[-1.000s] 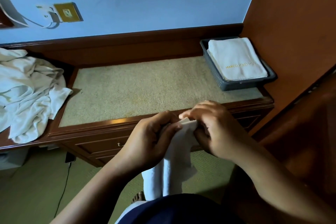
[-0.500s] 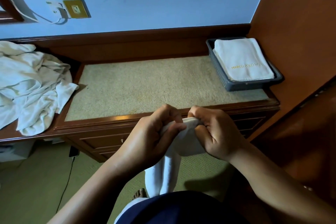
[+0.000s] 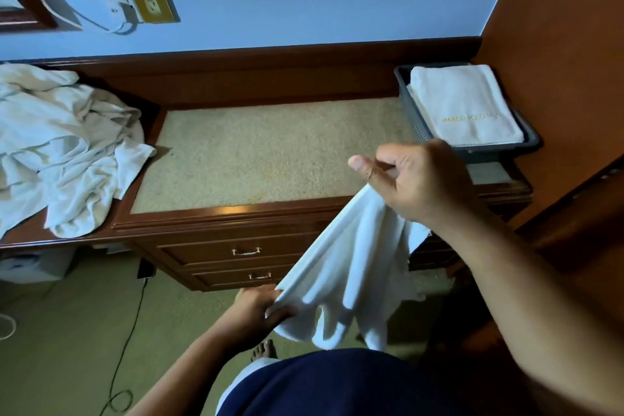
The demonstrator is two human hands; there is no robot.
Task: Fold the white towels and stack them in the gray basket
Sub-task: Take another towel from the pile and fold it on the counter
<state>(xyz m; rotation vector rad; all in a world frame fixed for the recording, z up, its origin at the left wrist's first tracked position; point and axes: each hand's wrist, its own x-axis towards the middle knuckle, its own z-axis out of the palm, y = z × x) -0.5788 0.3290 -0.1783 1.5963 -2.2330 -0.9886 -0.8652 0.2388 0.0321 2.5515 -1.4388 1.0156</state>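
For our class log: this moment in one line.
towel: stretched; left hand: grips lower corner; right hand: grips upper corner; basket: folded towel inside

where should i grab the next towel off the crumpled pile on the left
Probably pinch the loose flap of the towel pile that spills onto the beige desk top, coming from the right: it lies free at the edge, not buried.

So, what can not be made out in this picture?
Head view only.
- Gray basket: the top folded towel hides whatever lies under it.
- Towel pile: cut off by the left edge.
- Right hand: the hand itself hides how its fingers grip the held towel.
- Gold lettering: end blurred.
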